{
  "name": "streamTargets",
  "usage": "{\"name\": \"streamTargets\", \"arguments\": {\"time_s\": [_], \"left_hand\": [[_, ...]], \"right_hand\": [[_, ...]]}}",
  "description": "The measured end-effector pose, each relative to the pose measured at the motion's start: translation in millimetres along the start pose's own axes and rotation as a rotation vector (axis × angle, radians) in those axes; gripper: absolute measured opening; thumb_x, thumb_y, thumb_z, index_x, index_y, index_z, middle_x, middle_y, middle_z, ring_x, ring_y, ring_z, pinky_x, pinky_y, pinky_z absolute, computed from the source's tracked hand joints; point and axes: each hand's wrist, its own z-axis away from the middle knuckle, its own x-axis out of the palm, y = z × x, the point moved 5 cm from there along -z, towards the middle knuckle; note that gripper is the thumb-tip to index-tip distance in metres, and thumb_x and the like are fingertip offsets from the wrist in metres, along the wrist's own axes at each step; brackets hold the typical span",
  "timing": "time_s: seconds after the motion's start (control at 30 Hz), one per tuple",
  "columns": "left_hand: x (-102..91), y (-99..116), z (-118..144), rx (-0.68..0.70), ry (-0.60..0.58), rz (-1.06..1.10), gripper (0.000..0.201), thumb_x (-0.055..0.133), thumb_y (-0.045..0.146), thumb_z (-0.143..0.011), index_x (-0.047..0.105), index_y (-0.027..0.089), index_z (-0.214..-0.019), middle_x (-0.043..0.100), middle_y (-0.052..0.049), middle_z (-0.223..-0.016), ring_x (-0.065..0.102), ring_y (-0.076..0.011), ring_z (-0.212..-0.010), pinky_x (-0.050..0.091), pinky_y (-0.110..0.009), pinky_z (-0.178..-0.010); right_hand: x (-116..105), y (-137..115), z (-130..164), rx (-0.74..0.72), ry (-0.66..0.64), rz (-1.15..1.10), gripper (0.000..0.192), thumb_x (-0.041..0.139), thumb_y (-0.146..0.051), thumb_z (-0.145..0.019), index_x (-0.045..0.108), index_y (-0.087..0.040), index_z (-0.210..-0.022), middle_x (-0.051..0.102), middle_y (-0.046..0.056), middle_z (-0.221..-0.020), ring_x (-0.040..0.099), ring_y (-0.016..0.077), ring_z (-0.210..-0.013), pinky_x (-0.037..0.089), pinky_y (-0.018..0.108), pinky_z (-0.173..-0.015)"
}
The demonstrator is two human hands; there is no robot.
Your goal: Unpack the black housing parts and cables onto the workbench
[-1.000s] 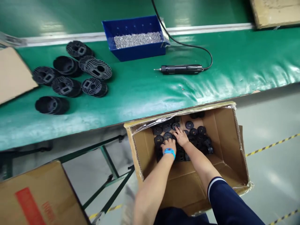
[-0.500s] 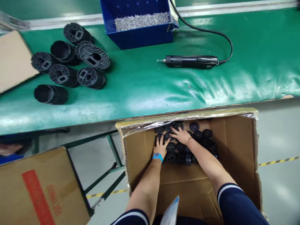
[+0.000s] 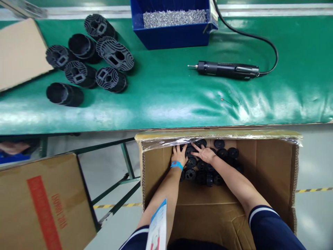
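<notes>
Head view. Both hands work inside an open cardboard box (image 3: 270, 173) that stands on the floor against the near edge of the desk (image 3: 166, 104). The left hand (image 3: 178, 155), with a blue wristband (image 3: 177, 165) at the wrist, lies flat with fingers spread on the small black round parts (image 3: 205, 173) at the far left of the box floor. The right hand (image 3: 205, 153) lies just beside it, fingers spread and pointing left over the same parts. Neither hand is closed around a part; whether a fingertip pinches one cannot be told. The parts lie in a loose layer along the far wall of the box, under a strip of clear film (image 3: 166, 142) at the rim.

To gather the parts well, keep the fingers low, draw several parts together between both palms, and close the hands only once the parts are bunched. Keep the knuckles clear of the film edge when lifting out.

On the desk, the black finned housings (image 3: 88, 59) stand near the far left corner beside a cardboard sheet (image 3: 20, 52). A blue bin of screws (image 3: 171, 24) sits at the far edge, and an electric screwdriver (image 3: 226, 69) lies to its right with its cable trailing away. A second carton (image 3: 39, 201) stands on the floor to the left.
</notes>
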Motion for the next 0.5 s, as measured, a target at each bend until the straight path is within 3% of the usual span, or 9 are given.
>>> {"name": "streamTargets", "arguments": {"time_s": [0.1,0.23,0.33,0.5], "left_hand": [[-1.5,1,-8,-0.034,-0.006,0.006,0.089,0.074,0.032,-0.078,0.026,0.041,-0.153,0.016,-0.008,-0.161,0.022,-0.0414,-0.143,0.05,-0.047,-0.102],[7.7,-4,-5,-0.088,-0.031,0.017,0.093,0.075,0.029,-0.077,0.024,0.032,-0.155,0.01,-0.015,-0.162,0.046,-0.0378,-0.126,0.056,-0.046,-0.093],[13.5,-9,-5,-0.065,-0.048,0.038,0.094,0.076,0.029,-0.077,0.023,0.03,-0.155,0.006,-0.014,-0.163,0.048,-0.0361,-0.127,0.055,-0.044,-0.095],[17.0,-16,-7,0.006,-0.066,0.069,0.083,0.073,0.027,-0.08,0.032,0.04,-0.15,0.002,-0.007,-0.164,0.05,-0.0334,-0.127,0.052,-0.043,-0.1]], "right_hand": [[-7,-2,-12,0.0,-0.078,0.055,0.069,0.039,-0.009,-0.092,0.037,-0.05,-0.148,-0.016,-0.005,-0.164,0.051,0.0368,-0.127,0.057,0.047,-0.083],[-15,-3,-26,-0.017,-0.152,0.068,0.066,0.039,-0.011,-0.094,0.037,-0.05,-0.147,-0.002,-0.001,-0.165,0.064,0.0315,-0.11,0.058,0.046,-0.081],[-17,-5,-29,-0.017,-0.15,0.072,0.063,0.038,-0.013,-0.095,0.039,-0.046,-0.148,0.002,0.001,-0.166,0.065,0.0309,-0.109,0.058,0.046,-0.082],[-14,-10,-27,0.002,-0.115,0.09,0.061,0.037,-0.012,-0.094,0.04,-0.04,-0.148,0.002,0.006,-0.166,0.063,0.0311,-0.113,0.058,0.046,-0.081]]}}
